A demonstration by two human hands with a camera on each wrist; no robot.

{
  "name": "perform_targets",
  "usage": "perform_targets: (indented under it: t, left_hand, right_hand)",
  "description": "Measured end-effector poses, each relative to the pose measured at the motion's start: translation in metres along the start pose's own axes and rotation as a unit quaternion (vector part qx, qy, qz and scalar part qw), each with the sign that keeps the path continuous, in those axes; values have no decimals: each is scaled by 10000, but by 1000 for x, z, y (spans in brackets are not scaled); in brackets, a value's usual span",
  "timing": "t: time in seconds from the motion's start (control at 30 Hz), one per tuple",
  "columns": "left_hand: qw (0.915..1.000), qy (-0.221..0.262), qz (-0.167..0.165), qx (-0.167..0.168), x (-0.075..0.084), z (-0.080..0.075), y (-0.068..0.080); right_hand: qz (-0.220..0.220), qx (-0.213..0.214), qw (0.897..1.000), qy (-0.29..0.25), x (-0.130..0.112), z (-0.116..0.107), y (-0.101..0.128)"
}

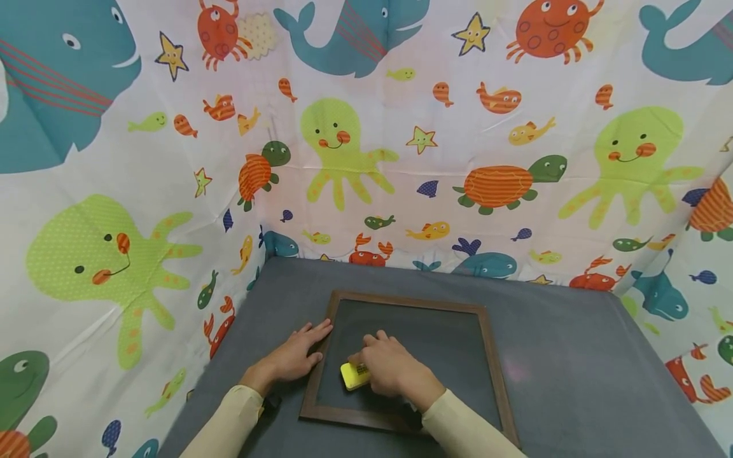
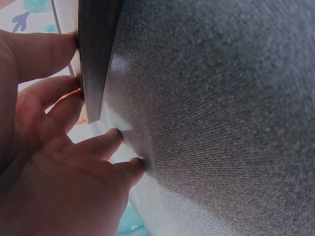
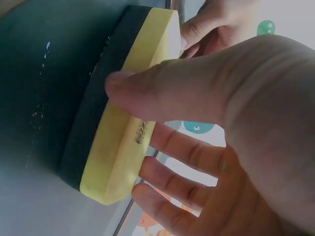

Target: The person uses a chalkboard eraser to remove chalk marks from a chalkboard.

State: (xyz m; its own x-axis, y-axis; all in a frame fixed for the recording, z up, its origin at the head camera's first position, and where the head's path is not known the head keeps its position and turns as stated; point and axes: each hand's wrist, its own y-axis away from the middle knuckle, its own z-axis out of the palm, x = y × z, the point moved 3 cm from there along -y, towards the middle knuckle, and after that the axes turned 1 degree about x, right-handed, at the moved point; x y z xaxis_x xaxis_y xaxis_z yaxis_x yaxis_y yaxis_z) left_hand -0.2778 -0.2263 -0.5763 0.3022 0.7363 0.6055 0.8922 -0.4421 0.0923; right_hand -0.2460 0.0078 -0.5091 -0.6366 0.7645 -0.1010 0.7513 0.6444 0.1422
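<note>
I keep my left hand [image 1: 294,357] flat, fingers spread, bracing the frame [image 1: 492,356] at 9 o'clock, while my right hand [image 1: 389,369] clamps the eraser [image 1: 353,376] low-left on the slate [image 1: 435,343], so I'd wipe flat with even pressure.

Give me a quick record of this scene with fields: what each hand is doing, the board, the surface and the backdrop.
left hand: left hand rests flat on the table, fingertips against the frame's left edge
right hand: right hand grips the yellow eraser, dark pad down on the board
board: wood-framed chalkboard, lying flat, faint chalk specks
surface: grey cloth-covered table
backdrop: sea-animal print curtain on three sides
</note>
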Motion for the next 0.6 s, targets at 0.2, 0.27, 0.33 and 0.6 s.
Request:
perform_targets:
  t: [0.2, 0.27, 0.33, 0.6]
  left_hand:
    - [10000, -1, 7, -19, 3, 0, 0]
    - [10000, 12, 17, -12, 3, 0, 0]
    - [10000, 6, 34, 10, 3, 0, 0]
    - [10000, 37, 81, -35, 0, 1, 1]
  right_hand:
    - [130, 448, 9984, -314, 19, -14, 9]
    - [224, 637, 9963, -535, 29, -22, 13]
    - [349, 800, 9932, -776, 40, -31, 18]
    - [1250, 1246, 9762, -1259, 88, -77, 48]
